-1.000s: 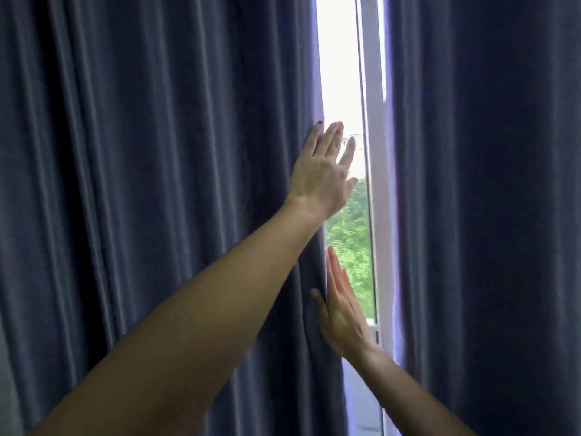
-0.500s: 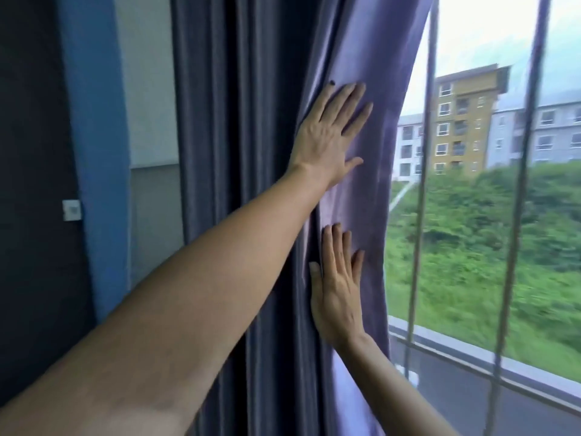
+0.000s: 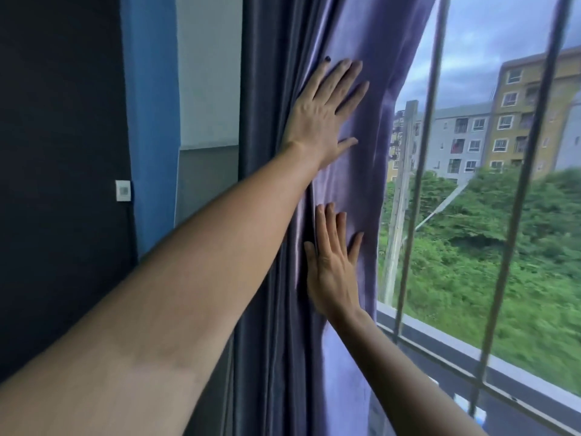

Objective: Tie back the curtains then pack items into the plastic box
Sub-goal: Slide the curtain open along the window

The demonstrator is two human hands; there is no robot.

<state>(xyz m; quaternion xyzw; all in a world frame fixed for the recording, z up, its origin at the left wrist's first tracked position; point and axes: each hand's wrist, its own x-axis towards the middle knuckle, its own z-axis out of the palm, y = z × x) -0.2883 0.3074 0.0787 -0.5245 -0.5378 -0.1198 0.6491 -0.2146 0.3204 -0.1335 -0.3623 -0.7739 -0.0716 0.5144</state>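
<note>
My left hand (image 3: 323, 111) lies flat and wide on the purple curtain (image 3: 371, 171), fingers spread, gripping nothing, high up on the gathered cloth. My right hand (image 3: 333, 265) is pressed flat just below it, fingers pointing up and a little apart, also holding nothing. Both palms touch the fabric.

A second ago the two curtains hung almost closed with only a narrow strip of window between them, and my hands sat at the edge of the left one. Now that curtain is bunched into folds against the left side, beside the blue wall strip (image 3: 151, 121) and the white switch (image 3: 123, 191) on the dark wall. Half a second ago the cloth was already pushed over; since then my hands have kept much the same flat pose, left above right, and the bunch looks a little tighter.

The window is now wide in view: metal bars (image 3: 418, 171), green bushes (image 3: 490, 253), and apartment buildings (image 3: 503, 121) under a cloudy sky. The plastic box is not in sight.
</note>
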